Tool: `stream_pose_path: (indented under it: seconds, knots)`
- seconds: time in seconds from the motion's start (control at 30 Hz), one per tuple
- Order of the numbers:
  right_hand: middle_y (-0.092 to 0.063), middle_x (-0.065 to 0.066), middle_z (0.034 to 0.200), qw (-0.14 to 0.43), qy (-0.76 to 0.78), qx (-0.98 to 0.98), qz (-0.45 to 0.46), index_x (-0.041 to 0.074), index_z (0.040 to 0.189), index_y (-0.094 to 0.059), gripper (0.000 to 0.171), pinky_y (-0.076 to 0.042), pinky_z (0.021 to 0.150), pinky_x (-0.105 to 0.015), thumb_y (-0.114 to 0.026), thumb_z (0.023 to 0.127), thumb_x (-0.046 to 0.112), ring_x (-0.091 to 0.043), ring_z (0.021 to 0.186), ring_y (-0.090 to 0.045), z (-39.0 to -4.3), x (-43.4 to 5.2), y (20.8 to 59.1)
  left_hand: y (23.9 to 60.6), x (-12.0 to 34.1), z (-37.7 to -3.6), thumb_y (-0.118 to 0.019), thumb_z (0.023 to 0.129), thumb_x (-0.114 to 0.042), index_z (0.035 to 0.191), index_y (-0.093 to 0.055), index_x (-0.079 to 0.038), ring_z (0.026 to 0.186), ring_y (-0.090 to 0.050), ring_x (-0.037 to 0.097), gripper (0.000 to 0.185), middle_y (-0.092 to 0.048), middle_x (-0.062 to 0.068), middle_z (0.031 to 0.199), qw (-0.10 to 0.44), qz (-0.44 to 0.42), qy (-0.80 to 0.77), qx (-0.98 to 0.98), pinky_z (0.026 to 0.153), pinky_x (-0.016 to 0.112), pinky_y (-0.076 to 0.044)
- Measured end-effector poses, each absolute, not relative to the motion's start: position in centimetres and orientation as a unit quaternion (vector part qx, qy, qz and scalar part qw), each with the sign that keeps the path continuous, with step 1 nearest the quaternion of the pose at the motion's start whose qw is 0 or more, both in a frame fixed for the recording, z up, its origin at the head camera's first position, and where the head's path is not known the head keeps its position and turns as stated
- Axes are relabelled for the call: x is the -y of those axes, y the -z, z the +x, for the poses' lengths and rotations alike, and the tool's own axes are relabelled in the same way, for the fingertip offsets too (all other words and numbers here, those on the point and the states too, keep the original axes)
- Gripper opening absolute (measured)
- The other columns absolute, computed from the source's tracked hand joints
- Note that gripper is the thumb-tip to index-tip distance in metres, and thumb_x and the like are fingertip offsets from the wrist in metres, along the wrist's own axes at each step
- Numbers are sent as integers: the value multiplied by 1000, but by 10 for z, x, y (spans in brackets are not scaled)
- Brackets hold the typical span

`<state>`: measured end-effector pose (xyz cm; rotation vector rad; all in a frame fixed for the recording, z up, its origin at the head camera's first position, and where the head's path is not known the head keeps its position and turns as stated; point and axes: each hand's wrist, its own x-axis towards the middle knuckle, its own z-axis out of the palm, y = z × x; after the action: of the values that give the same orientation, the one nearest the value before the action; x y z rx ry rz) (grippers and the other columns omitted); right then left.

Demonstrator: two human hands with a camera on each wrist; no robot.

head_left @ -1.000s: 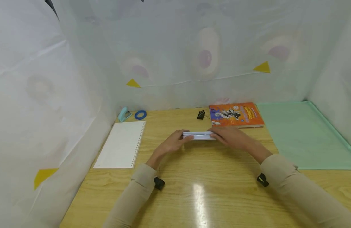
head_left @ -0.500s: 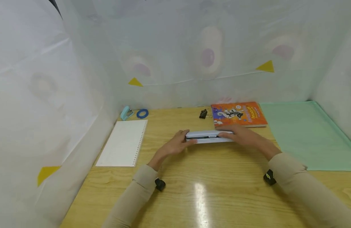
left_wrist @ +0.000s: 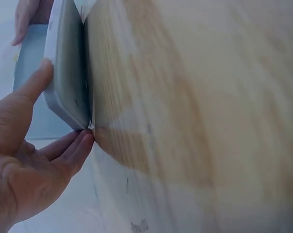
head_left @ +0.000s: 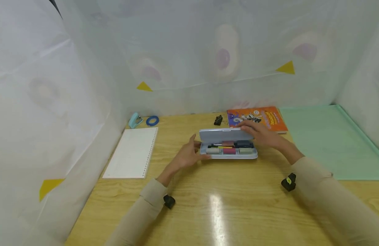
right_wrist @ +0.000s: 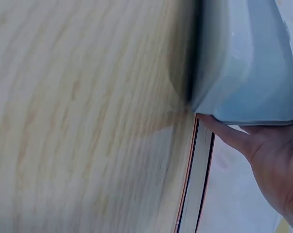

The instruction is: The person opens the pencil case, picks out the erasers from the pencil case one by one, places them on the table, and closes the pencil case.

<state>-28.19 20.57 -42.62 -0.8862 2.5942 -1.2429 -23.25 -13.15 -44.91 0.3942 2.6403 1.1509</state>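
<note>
A pale blue-white pencil case [head_left: 228,156] stands at the middle of the table with its lid [head_left: 218,135] raised. Inside lie pens, a yellow pencil [head_left: 225,147] and several wrapped blocks that look like erasers, one of them pink [head_left: 229,151]. My left hand [head_left: 187,155] grips the case's left end, thumb at the front edge; in the left wrist view its fingertips [left_wrist: 85,141] meet the bottom corner. My right hand [head_left: 264,135] holds the lid's right end, thumb on the inner side and fingers behind.
A spiral-holed white notebook [head_left: 131,153] lies at the left, with a turquoise stapler [head_left: 134,121] and a blue tape ring [head_left: 152,120] behind. A black binder clip [head_left: 218,120] and an orange book [head_left: 273,119] lie behind the case. A green mat [head_left: 334,147] covers the right.
The pencil case was closed and tilted up between both hands. Its lid has swung up and back with my right hand, showing the contents, and the case has come down flatter.
</note>
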Motion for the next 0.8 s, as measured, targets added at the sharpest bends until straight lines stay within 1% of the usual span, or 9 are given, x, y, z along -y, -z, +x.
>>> stream_pose_path:
  seconds: [0.13, 0.2, 0.27, 0.33, 0.4, 0.5, 0.63, 0.7, 0.8]
  knots:
    - [-52, -30, 143, 16, 417, -864, -283, -2, 144, -44, 38, -48, 95, -60, -34, 116, 21, -45, 124, -55, -290, -210, 432, 450, 128, -231, -93, 80, -27, 150, -18, -1, 131, -57, 35, 105, -56, 22, 147, 103, 145, -419, -891, 113, 47, -43]
    - [-57, -34, 130, 1, 397, -875, -276, -7, 142, -39, 37, -46, 94, -59, -34, 115, 18, -44, 112, -60, -291, -210, 435, 451, 127, -231, -94, 79, -19, 140, -21, -4, 129, -57, 35, 96, -56, 25, 141, 100, 168, -423, -885, 113, 46, -42]
    - [-60, -36, 118, 5, 372, -891, -261, -10, 143, -31, 40, -48, 86, -57, -34, 115, 18, -41, 96, -63, -292, -209, 438, 451, 127, -231, -94, 79, -18, 139, -23, -6, 127, -56, 33, 94, -55, 24, 138, 102, 190, -414, -884, 113, 46, -41]
    - [-62, -36, 109, 18, 341, -908, -244, -13, 145, -24, 46, -50, 84, -57, -34, 115, 20, -39, 87, -63, -292, -208, 440, 450, 129, -232, -93, 79, -21, 145, -25, -9, 127, -53, 33, 96, -53, 23, 138, 106, 202, -395, -890, 114, 46, -40]
    - [-61, -39, 113, 39, 305, -923, -230, -16, 146, -20, 53, -51, 88, -58, -35, 115, 24, -40, 92, -64, -291, -208, 440, 449, 132, -232, -92, 81, -26, 153, -24, -14, 132, -49, 32, 100, -51, 20, 143, 116, 208, -367, -899, 117, 46, -36]
    - [-58, -39, 123, 52, 258, -938, -224, -19, 141, -30, 53, -50, 95, -60, -38, 114, 26, -42, 105, -63, -289, -207, 441, 447, 137, -233, -89, 84, -34, 161, -18, -17, 143, -39, 32, 107, -44, 17, 155, 136, 215, -327, -910, 123, 47, -26]
    - [-61, -33, 122, 54, 259, -942, -207, -13, 135, -42, 47, -50, 92, -60, -45, 113, 28, -41, 106, -61, -285, -207, 440, 444, 142, -237, -86, 86, -44, 165, -12, -16, 150, -31, 30, 112, -35, 14, 162, 161, 223, -289, -917, 128, 45, -11]
    - [-60, -33, 129, 43, 276, -940, -194, -10, 142, -39, 51, -49, 97, -62, -49, 112, 30, -43, 112, -61, -282, -208, 439, 444, 143, -241, -86, 85, -48, 166, -12, -14, 148, -35, 28, 115, -37, 14, 160, 168, 225, -279, -918, 128, 44, -10]
    - [-58, -34, 125, 12, 306, -933, -189, -8, 147, -34, 55, -50, 91, -59, -54, 110, 27, -43, 106, -59, -280, -208, 438, 446, 145, -245, -88, 82, -49, 165, -13, -10, 140, -42, 28, 118, -42, 14, 153, 171, 220, -282, -918, 125, 44, -22]
